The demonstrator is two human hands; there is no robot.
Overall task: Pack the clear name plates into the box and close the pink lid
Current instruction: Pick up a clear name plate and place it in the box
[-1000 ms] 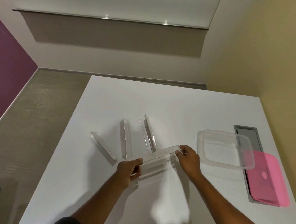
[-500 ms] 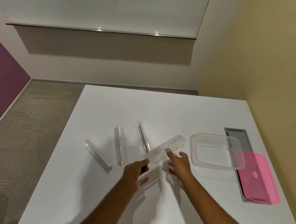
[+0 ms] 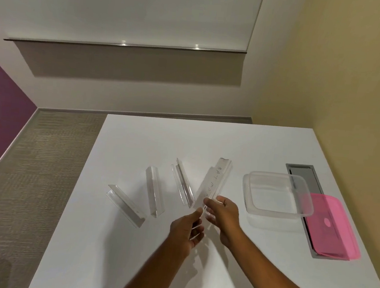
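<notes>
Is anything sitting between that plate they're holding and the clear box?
Nothing visible. The lettered name plate, held by the right hand and left hand, has only bare white table between it and the open box. The pink lid lies beyond.

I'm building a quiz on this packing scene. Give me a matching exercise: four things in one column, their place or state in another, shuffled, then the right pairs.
Things:
1. pink lid
2. clear box
3. lettered name plate
4. leftmost name plate

Places or states:
A. held at its near end by both hands, right hand and left hand
B. lies untouched on the table, farthest from the box
C. open, nothing inside
D. lies off the box, over the grey table hatch

Pairs: 1-D, 2-C, 3-A, 4-B
</notes>
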